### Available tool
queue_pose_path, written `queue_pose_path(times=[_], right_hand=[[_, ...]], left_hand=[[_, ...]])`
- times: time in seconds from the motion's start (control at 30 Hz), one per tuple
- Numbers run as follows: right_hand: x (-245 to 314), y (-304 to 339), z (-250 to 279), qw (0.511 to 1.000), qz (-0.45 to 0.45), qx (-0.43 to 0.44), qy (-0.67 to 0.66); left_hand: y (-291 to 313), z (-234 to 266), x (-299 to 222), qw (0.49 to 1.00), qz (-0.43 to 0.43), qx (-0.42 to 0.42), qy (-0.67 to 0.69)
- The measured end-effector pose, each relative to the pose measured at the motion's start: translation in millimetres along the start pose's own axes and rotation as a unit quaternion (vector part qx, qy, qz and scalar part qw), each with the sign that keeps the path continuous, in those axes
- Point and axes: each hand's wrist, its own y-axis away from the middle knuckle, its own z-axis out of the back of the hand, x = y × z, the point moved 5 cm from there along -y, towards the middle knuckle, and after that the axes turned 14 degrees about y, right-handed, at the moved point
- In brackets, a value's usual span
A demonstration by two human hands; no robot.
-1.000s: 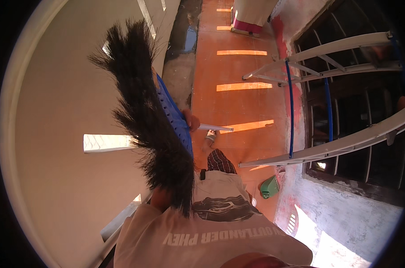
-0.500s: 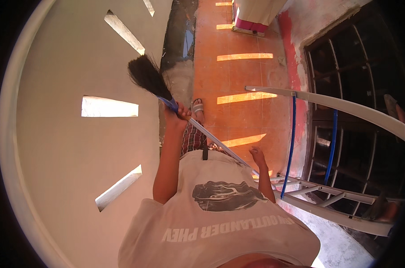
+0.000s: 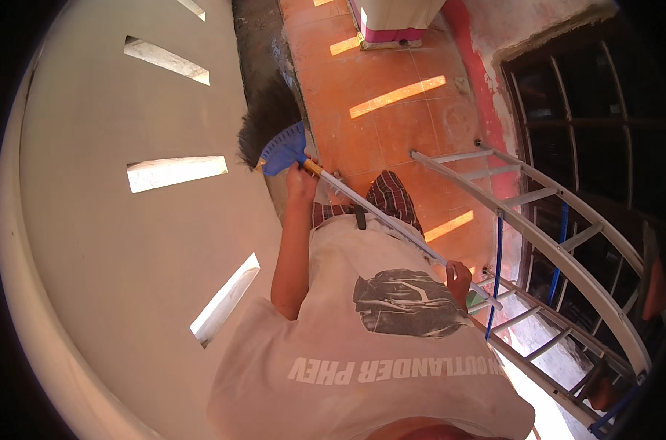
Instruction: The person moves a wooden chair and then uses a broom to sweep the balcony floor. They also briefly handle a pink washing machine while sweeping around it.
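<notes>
A broom lies slantwise across the front of my body, with dark bristles (image 3: 265, 117), a blue fan-shaped head (image 3: 284, 149) and a long pale handle (image 3: 380, 213). My left hand (image 3: 301, 180) is closed around it just below the head, beside the handle's yellowish collar (image 3: 313, 167). Close to the handle's lower end, my right hand (image 3: 459, 277) wraps around it with bent fingers. The bristles point up and left, over the dark strip of ground by the wall.
A pale wall (image 3: 91, 242) with slanted slots rises on the left. An aluminium stepladder (image 3: 538, 235) with blue straps stands on my right, before a dark paned window (image 3: 590, 95). Orange tiles (image 3: 391, 139) cover the floor, and a pillar base (image 3: 391, 35) stands ahead.
My right hand, earlier apart from the handle, has closed on its lower end. The broom head has turned to show its flat blue side. My body and view have shifted, bringing more ladder into sight.
</notes>
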Motion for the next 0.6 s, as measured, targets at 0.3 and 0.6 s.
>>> queue_pose_path(times=[0.3,0.6], right_hand=[[54.9,-276.0,-125.1,0.960,-0.081,0.266,-0.020],[146.1,-700.0,-215.0,0.950,0.103,0.294,-0.009]], left_hand=[[-158.5,-125.1,-86.2,0.876,-0.139,0.110,-0.448],[-110.5,8.1,-81.7,0.808,0.166,-0.219,-0.521]])
